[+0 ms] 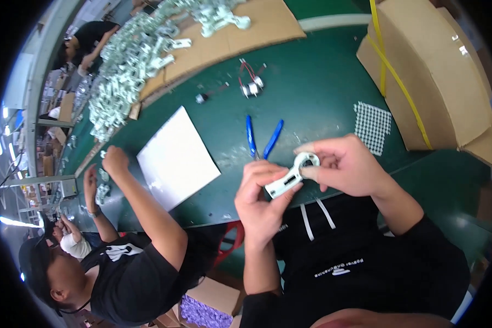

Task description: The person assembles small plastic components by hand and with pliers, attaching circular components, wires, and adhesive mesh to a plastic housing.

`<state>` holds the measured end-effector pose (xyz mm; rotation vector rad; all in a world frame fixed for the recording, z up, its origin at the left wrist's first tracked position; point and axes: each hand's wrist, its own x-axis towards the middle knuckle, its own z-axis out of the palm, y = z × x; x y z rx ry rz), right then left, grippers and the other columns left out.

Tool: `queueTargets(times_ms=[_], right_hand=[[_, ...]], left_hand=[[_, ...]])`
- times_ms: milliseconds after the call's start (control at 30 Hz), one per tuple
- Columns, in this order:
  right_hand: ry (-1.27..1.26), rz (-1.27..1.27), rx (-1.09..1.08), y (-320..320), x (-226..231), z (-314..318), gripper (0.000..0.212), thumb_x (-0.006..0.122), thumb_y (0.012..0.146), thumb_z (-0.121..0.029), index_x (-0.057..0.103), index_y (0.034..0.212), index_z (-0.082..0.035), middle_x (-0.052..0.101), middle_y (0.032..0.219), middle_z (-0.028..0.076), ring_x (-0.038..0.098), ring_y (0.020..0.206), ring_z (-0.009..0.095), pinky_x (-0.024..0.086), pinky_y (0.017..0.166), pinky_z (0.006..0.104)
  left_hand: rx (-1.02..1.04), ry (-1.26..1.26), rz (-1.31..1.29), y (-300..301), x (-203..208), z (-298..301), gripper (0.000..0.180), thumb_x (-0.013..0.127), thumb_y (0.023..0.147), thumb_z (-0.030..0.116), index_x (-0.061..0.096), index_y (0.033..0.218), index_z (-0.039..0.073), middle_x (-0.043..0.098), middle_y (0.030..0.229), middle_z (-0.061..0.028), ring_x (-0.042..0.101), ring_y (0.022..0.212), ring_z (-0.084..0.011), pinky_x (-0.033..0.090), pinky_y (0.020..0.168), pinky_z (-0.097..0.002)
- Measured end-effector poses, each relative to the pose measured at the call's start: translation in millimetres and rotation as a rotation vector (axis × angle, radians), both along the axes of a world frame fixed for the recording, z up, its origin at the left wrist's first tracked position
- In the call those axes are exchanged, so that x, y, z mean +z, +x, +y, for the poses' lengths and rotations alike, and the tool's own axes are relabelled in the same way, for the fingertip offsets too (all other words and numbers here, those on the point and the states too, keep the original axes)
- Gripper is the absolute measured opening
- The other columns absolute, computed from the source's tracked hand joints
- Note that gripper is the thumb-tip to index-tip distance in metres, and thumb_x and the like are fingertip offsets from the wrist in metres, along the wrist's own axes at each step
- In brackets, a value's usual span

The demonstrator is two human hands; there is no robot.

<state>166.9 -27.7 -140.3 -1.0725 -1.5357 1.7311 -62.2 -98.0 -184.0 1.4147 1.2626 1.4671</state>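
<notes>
Between my two hands is a pale plastic part point(284, 184) with a ring at one end and a slotted handle-like body. My left hand point(261, 199) grips the slotted body. The fingers of my right hand point(345, 167) pinch the ring end; whether they also hold something small inside the ring is hidden. Just beyond my left hand lie blue-handled pliers point(250, 136), handles spread and jaws partly covered by my fingers. Farther off on the green table are a small motor with red wires point(252, 87) and a small dark component point(202, 98).
A large heap of similar pale parts point(128, 65) covers cardboard point(257, 24) at the far left. A white sheet point(179, 158) lies left of the pliers. To the right are a gridded sheet of small pieces point(373, 127) and a cardboard box point(421, 71). A co-worker point(142, 268) works at left.
</notes>
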Motion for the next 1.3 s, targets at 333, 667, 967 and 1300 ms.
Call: queueTargets(times_ms=[333,667,967,1300], right_hand=[[0.075,-0.117,-0.032,0.2,-4.2,-11.5,0.035,0.08,0.101,-0.005,0.084,0.134,0.005,0.082,0.076,0.006,0.08,0.069,0.009,0.059,0.064,0.0247],[0.08,0.066,0.06,5.5,11.5,-11.0,0.042,0.072,0.116,-0.017,0.074,0.153,0.004,0.083,0.103,0.008,0.078,0.07,0.011,0.058,0.06,0.0276],[0.047,0.104,0.173,16.3,35.8,-25.8,0.032,0.071,0.118,-0.016,0.077,0.142,0.004,0.081,0.1,0.008,0.073,0.067,0.009,0.056,0.059,0.0235],[0.024,0.146,0.243,23.9,32.9,-49.6,0.027,0.072,0.118,-0.011,0.072,0.14,0.004,0.081,0.104,0.01,0.074,0.071,0.008,0.058,0.059,0.0224]], left_hand=[[0.028,0.153,0.306,10.5,20.1,-10.5,0.037,0.102,0.078,-0.004,0.086,0.11,0.005,0.083,0.111,-0.0087,0.076,0.111,-0.0307,0.061,0.098,-0.0428],[0.099,0.029,0.076,8.7,24.7,-19.5,0.04,0.102,0.081,-0.002,0.082,0.115,-0.001,0.079,0.116,-0.0127,0.077,0.11,-0.0261,0.061,0.1,-0.0398],[0.033,0.016,-0.291,14.9,26.0,-52.5,0.043,0.093,0.087,-0.016,0.078,0.126,-0.004,0.075,0.128,-0.0131,0.073,0.12,-0.0204,0.06,0.104,-0.0346],[0.024,0.08,-0.244,29.2,42.9,-81.5,0.042,0.094,0.087,-0.015,0.079,0.125,-0.003,0.076,0.128,-0.0138,0.075,0.117,-0.02,0.061,0.102,-0.0338]])
